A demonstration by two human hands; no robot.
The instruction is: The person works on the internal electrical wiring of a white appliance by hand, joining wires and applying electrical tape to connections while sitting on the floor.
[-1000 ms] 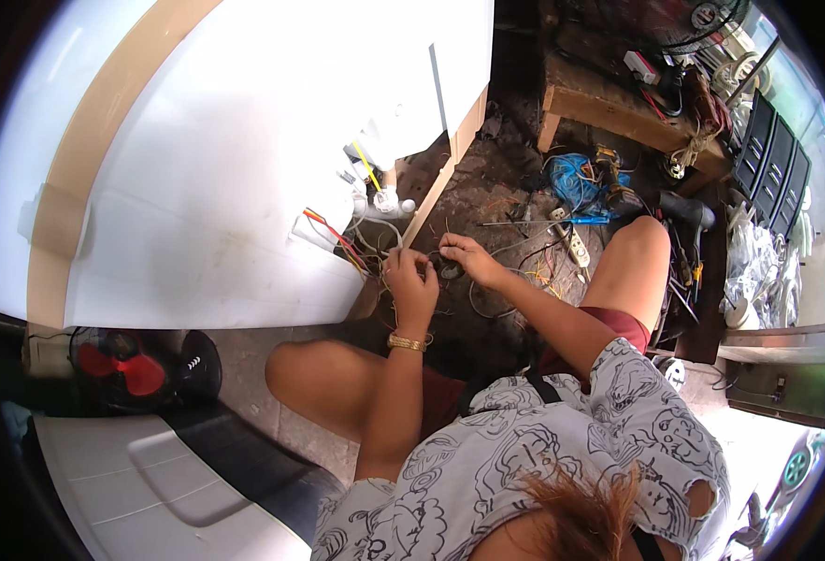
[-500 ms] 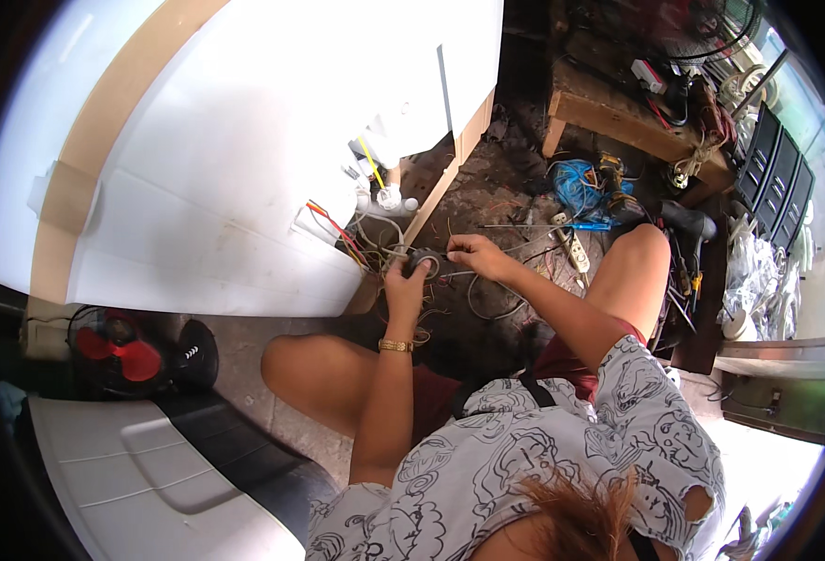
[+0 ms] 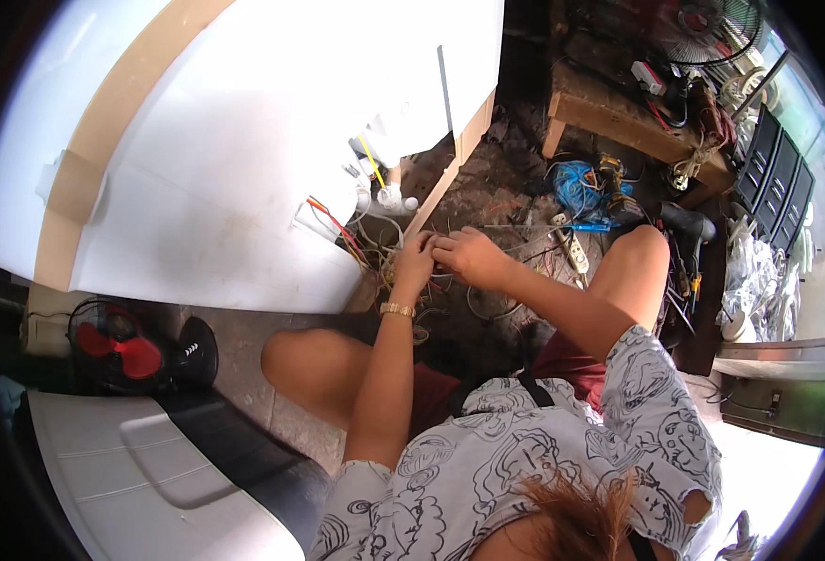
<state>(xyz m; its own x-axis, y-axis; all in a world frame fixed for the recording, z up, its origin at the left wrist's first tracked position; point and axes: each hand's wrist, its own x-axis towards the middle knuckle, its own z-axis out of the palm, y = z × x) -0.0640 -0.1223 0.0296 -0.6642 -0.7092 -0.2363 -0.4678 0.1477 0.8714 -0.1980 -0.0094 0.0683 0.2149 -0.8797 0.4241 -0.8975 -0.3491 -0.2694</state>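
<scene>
My left hand [image 3: 413,266], a gold-coloured bracelet at its wrist, is closed beside the white appliance's lower corner. A dark roll of electrical tape showed in it half a second ago; the fingers now hide it. Against its fingertips presses my right hand [image 3: 469,258], closed too, its pinch covering whatever it grips. Loose wires [image 3: 345,237], red, orange and pale, come out of the opening in the white appliance panel [image 3: 216,178] near the left hand. Pale plastic fittings [image 3: 389,196] and a yellow strip [image 3: 371,159] sit just above them.
A power strip [image 3: 575,254], a blue plastic bag [image 3: 576,180] and a drill [image 3: 612,174] lie on the floor to the right. Beyond them stands a low wooden bench [image 3: 609,105]. A red-bladed fan [image 3: 121,348] is at left, above a pale panel [image 3: 122,467].
My right hand has come left, and its fingertips now meet my left hand's. My left hand has turned and lifted slightly, and the tape roll has gone out of sight.
</scene>
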